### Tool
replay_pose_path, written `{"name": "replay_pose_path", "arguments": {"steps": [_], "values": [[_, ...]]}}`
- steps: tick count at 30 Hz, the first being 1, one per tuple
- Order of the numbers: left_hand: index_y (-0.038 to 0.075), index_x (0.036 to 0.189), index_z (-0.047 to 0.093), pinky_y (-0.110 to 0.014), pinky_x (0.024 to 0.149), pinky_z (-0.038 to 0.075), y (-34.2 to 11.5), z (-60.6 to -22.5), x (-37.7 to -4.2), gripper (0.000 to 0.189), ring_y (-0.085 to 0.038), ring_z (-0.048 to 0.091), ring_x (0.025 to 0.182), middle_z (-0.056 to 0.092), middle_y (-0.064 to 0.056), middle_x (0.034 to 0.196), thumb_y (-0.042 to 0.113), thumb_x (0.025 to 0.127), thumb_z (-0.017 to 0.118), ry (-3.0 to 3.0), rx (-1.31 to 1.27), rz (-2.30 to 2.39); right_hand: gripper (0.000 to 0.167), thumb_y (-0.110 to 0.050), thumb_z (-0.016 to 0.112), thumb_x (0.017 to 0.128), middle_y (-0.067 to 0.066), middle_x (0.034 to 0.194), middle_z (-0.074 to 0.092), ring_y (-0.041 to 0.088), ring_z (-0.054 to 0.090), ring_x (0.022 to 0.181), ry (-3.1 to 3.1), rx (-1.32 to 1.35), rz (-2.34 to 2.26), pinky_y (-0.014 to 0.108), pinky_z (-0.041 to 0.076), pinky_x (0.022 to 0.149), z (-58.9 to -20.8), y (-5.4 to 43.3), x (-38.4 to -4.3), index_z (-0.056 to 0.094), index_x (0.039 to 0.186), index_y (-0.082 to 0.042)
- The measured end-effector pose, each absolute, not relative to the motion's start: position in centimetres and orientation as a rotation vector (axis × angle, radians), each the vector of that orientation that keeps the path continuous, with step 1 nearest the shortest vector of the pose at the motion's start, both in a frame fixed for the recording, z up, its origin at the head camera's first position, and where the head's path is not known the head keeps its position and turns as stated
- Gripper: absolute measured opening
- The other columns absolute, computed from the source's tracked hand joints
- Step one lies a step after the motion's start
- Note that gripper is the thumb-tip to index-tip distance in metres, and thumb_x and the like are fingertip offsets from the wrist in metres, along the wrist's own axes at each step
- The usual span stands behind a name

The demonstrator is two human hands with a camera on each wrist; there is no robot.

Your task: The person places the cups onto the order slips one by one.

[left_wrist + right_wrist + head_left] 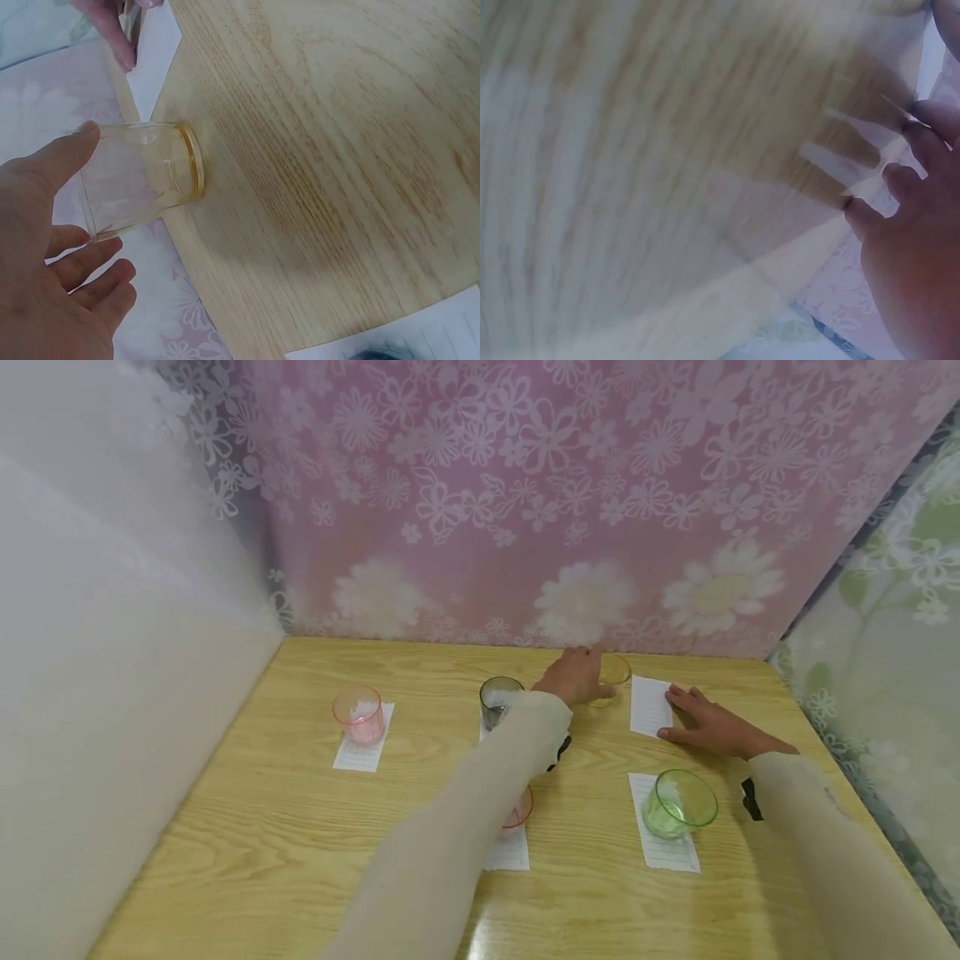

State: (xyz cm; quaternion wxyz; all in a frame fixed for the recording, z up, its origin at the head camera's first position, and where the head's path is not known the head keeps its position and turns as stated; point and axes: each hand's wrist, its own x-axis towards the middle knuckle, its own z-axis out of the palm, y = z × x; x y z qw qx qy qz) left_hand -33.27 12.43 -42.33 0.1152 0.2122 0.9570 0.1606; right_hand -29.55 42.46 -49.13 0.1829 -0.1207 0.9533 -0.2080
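Observation:
At the back of the table my left hand holds a clear amber glass, its thumb and fingers around the sides. In the left wrist view the glass shows nothing inside, and the thumb lies along one side near its end. Just right of it lies a white lined paper slip. The fingertips of my right hand touch that slip's right edge, thumb and fingers spread apart. The right wrist view shows those fingers bent down toward the wood surface; the slip is mostly out of that view.
A pink glass, a dark grey glass and a green glass stand on paper slips, with whitish stuff inside. Another reddish glass is partly behind my left sleeve. A floral curtain borders the table's back edge.

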Motion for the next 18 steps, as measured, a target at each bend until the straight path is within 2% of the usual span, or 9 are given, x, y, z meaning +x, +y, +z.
{"name": "replay_pose_path", "arguments": {"steps": [10, 18], "values": [[0.021, 0.173, 0.032, -0.034, 0.120, 0.050, 12.9, -43.3, -33.9, 0.088, -0.019, 0.048, 0.155, 0.047, -0.001, 0.170, 0.058, 0.103, 0.071, 2.851, 0.612, 0.488, 0.105, -0.062, 0.066, 0.104, 0.029, 0.180, 0.009, 0.061, 0.000, 0.163, 2.718, -0.397, -0.477, 0.087, 0.008, 0.121, -49.0, 42.1, -29.7, 0.017, 0.173, 0.001], [0.018, 0.169, 0.038, -0.035, 0.120, 0.050, 12.7, -43.4, -34.9, 0.082, -0.020, 0.048, 0.154, 0.047, -0.002, 0.169, 0.053, 0.103, 0.073, 2.815, 0.654, 0.590, 0.101, -0.059, 0.066, 0.105, 0.034, 0.176, 0.020, 0.064, 0.011, 0.160, 2.772, -0.461, -0.326, 0.086, 0.016, 0.121, -48.5, 42.1, -29.7, 0.026, 0.169, 0.007]]}}
